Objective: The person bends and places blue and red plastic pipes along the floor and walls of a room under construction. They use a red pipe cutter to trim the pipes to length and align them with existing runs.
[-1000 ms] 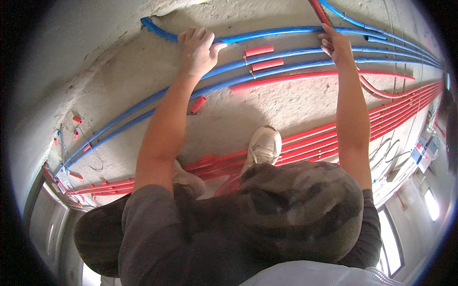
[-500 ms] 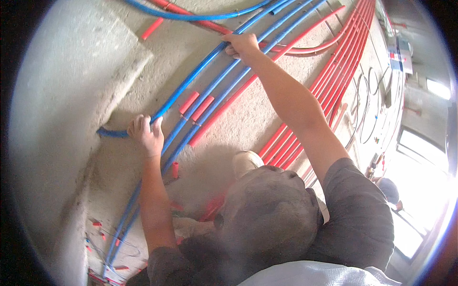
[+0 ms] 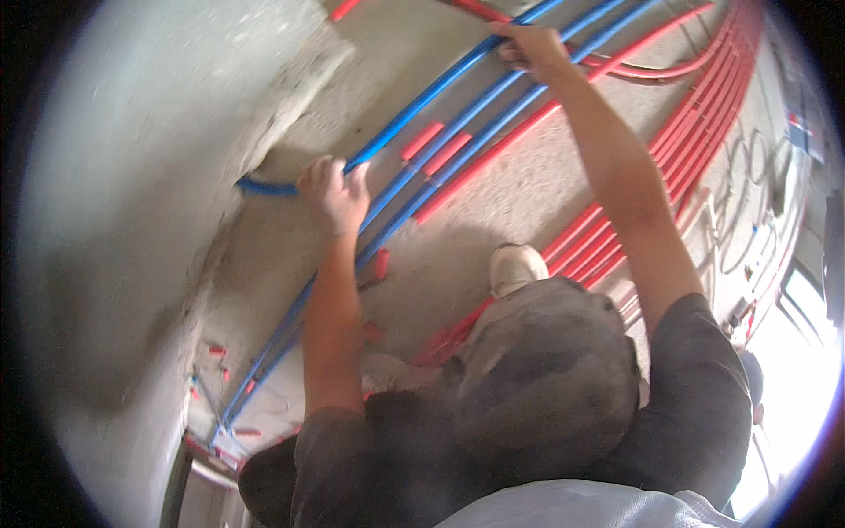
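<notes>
A blue conduit pipe runs diagonally along the rough floor and curves toward the foot of the wall. My left hand is closed around it near the bend, thumb on the side toward my right hand. Farther up the same pipe, my right hand grips it with its fingers curled underneath. The short end past my left hand reaches the wall's base. Two more blue pipes lie beside it, with short red sleeves among them.
The grey wall rises on the left, with a broken ledge at its base. Several red pipes run along the floor at the right. My shoe stands near red pipes. Loose wires and red offcuts lie at lower left.
The view has shifted, so the scene sits farther right and higher. Both hands keep their hold on the blue conduit pipe, at about the same places along it.
</notes>
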Demonstrator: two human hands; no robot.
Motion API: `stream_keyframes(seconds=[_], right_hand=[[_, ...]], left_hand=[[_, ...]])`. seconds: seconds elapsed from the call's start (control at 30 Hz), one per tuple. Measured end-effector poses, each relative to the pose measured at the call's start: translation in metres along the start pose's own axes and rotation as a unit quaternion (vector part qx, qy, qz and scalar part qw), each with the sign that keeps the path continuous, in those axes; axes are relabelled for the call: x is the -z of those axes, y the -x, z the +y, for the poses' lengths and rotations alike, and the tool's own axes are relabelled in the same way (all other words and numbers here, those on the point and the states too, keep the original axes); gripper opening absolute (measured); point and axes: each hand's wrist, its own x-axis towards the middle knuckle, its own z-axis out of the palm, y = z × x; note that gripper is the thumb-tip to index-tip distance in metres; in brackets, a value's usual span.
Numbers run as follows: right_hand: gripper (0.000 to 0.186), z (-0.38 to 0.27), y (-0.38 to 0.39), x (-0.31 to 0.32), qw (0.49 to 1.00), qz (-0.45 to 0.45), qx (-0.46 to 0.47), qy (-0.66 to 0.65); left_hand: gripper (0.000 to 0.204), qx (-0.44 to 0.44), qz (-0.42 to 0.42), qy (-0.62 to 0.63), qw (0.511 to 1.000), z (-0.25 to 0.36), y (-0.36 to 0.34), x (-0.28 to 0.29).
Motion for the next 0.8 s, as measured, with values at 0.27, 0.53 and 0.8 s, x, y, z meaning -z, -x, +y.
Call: stream_keyframes(seconds=[0.27, 0.53, 0.8], right_hand=[[0.028, -0.012, 0.009, 0.003, 0.998, -0.033, 0.035, 0.029], [0.04, 0.014, 0.027, -0.01, 0.911, 0.041, 0.215, 0.349], [0.037, 0.064, 0.156, -0.089, 0.631, -0.2, 0.524, 0.536]], left_hand=[[0.03, 0.042, -0.011, 0.007, 0.999, 0.001, 0.005, 0.0], [0.028, 0.051, -0.016, -0.013, 0.998, 0.006, 0.002, 0.0], [0.028, 0.045, 0.026, -0.004, 0.999, -0.004, 0.011, -0.008]])
